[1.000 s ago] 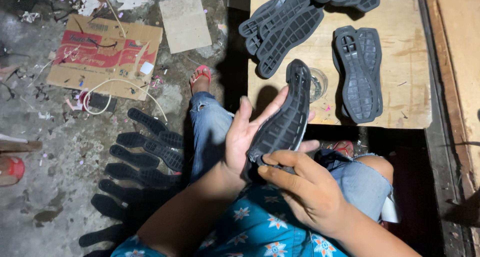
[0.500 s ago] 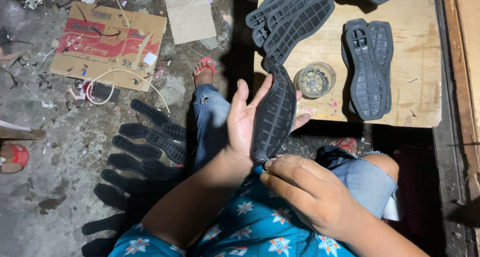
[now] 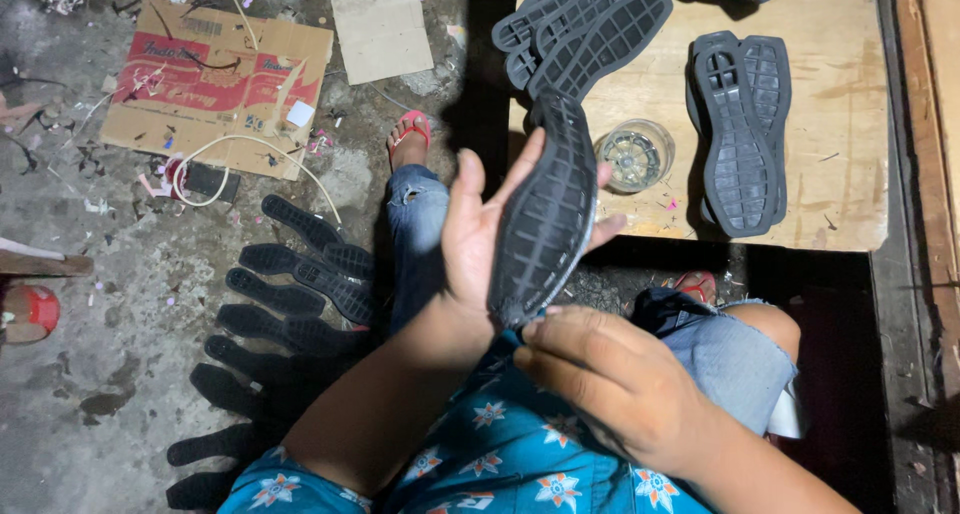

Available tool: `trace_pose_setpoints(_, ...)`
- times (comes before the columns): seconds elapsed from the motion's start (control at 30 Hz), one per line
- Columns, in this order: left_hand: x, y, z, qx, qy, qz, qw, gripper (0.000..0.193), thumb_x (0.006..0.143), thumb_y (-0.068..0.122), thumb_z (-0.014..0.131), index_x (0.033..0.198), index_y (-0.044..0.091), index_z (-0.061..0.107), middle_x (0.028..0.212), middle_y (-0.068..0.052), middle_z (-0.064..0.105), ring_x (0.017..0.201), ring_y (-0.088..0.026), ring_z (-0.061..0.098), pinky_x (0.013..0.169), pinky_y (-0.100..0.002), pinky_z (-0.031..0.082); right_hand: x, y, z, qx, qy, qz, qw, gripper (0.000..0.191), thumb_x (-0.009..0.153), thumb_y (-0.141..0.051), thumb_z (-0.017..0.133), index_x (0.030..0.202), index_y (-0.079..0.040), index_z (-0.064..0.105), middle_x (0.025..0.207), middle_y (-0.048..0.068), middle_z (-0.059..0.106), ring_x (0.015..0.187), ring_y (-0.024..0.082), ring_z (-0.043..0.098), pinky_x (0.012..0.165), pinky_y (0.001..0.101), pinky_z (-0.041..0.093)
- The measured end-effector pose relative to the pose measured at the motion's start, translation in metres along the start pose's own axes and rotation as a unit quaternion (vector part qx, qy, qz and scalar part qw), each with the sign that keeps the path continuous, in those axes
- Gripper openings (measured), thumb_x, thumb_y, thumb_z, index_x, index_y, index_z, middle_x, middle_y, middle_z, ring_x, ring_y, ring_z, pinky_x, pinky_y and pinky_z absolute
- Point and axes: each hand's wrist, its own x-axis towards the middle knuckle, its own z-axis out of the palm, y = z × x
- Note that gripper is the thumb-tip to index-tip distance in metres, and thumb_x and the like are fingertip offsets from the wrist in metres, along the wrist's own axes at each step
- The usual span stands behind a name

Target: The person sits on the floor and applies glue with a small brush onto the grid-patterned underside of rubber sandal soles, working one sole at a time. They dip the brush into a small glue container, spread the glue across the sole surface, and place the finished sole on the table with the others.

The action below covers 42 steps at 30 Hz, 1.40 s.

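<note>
scene was dim overall. light fell from above, brightest on the pale wooden board table (image 3: 850,124) and the grey concrete floor (image 3: 120,274). deep shadow under the table, right edge near black. dark ribbed rubber shoe sole (image 3: 548,214) was sharp, no glare. slight wide-angle stretch at corners.

dark grey ridged shoe sole (image 3: 545,214), teal flowered shirt (image 3: 500,454), red-printed cardboard (image 3: 215,84)
</note>
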Motion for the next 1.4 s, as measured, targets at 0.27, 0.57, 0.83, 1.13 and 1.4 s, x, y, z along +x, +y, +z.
trace_pose_setpoints(0.27, 0.004, 0.019, 0.010, -0.005, -0.017, 0.038, 0.999, 0.083, 0.107, 0.069, 0.032, 0.169, 0.013, 0.022, 0.163, -0.014, 0.039, 0.156, -0.036, 0.030, 0.128, -0.064, 0.023, -0.011, -0.003, -0.003, -0.071, 0.049, 0.110, 0.990, 0.034, 0.084, 0.002, 0.068, 0.118, 0.005, 0.067, 0.119, 0.020, 0.064, 0.107, 0.034, 0.069, 0.092, 0.0387, 0.058)
trace_pose_setpoints(0.57, -0.001, 0.018, 0.016, 0.017, -0.006, 0.050, 0.999, 0.084, 0.106, 0.068, 0.030, 0.169, 0.014, 0.018, 0.165, -0.014, 0.033, 0.157, -0.036, 0.025, 0.128, -0.062, 0.022, -0.017, -0.001, 0.007, -0.022, 0.103, 0.177, 0.978, 0.033, 0.087, 0.010, 0.068, 0.119, 0.002, 0.067, 0.128, 0.022, 0.061, 0.108, 0.030, 0.070, 0.090, 0.0342, 0.057)
trace_pose_setpoints(0.83, -0.008, 0.019, 0.031, 0.138, -0.030, 0.051, 0.989, 0.085, 0.106, 0.065, 0.039, 0.172, 0.017, 0.013, 0.167, -0.015, 0.030, 0.156, -0.039, 0.024, 0.126, -0.061, 0.028, -0.021, -0.018, 0.012, 0.085, 0.030, 0.127, 0.988, 0.025, 0.090, 0.001, 0.070, 0.115, 0.001, 0.069, 0.126, 0.021, 0.066, 0.112, 0.028, 0.070, 0.094, 0.0324, 0.058)
trace_pose_setpoints(1.13, -0.029, 0.013, 0.046, -0.023, -0.036, -0.019, 0.999, 0.083, 0.100, 0.068, 0.041, 0.169, 0.028, 0.017, 0.171, -0.007, 0.025, 0.159, -0.037, 0.020, 0.119, -0.068, 0.033, -0.040, -0.018, -0.001, 0.147, 0.177, 0.268, 0.936, 0.019, 0.085, -0.001, 0.077, 0.102, -0.002, 0.071, 0.113, 0.012, 0.067, 0.100, 0.020, 0.067, 0.085, 0.0291, 0.055)
trace_pose_setpoints(1.4, -0.038, -0.002, 0.022, 0.012, 0.010, -0.076, 0.997, 0.097, 0.106, 0.073, 0.037, 0.173, 0.005, 0.016, 0.164, -0.016, 0.038, 0.153, -0.027, 0.034, 0.131, -0.042, 0.027, -0.003, 0.003, 0.002, -0.051, 0.150, 0.250, 0.955, 0.031, 0.082, 0.003, 0.077, 0.112, -0.002, 0.072, 0.115, 0.013, 0.067, 0.100, 0.023, 0.068, 0.084, 0.0295, 0.054)
